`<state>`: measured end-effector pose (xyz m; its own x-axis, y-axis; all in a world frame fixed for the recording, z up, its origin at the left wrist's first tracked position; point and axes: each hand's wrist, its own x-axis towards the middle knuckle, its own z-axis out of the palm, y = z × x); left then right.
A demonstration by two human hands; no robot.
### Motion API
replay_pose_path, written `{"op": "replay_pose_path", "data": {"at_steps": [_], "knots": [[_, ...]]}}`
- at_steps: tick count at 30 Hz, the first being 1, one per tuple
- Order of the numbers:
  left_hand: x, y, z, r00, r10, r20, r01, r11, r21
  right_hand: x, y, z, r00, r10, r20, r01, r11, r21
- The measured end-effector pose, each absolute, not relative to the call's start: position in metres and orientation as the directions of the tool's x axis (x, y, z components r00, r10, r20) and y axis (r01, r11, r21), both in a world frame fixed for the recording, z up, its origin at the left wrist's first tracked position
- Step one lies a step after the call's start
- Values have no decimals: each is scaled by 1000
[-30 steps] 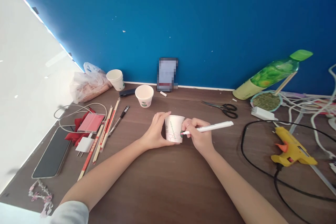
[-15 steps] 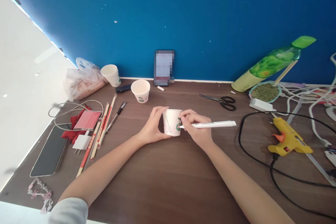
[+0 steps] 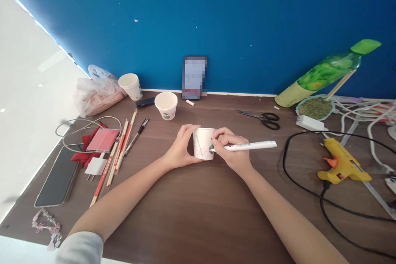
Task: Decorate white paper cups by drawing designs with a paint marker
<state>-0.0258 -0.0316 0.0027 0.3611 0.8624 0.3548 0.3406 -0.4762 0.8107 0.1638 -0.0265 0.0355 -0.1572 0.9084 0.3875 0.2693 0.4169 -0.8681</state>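
Between my two hands is a white paper cup (image 3: 203, 144) with pink flower marks and green leaves on its side. My left hand (image 3: 183, 148) grips it from the left, fingers near the rim and thumb at the base. A white marker (image 3: 250, 146) lies in the closed fingers of my right hand (image 3: 232, 150). Its pink tip is at the cup's right side, by a green leaf; whether it touches is too small to tell. Behind them stand another paper cup (image 3: 166, 106) and, farther left, a third cup or stack (image 3: 130, 86).
A phone (image 3: 194, 77) leans on the blue wall. Scissors (image 3: 262, 119), a yellow glue gun (image 3: 342, 163) with a black cable, and a green bottle (image 3: 328, 73) are on the right. Chopsticks (image 3: 111, 159), a pen (image 3: 136, 136), a flat phone (image 3: 59, 177) and a plastic bag (image 3: 98, 90) lie left.
The view has shifted slightly. Both hands keep nearly the same hold, and the marker stays at the cup's right side, its back end a little lower to the left.
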Motion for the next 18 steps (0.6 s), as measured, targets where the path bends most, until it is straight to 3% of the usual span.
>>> {"op": "replay_pose_path", "data": {"at_steps": [18], "knots": [[-28, -31, -4, 377, 847, 375, 311, -497, 810, 164, -24, 35, -95, 914, 394, 226, 405, -886]]}}
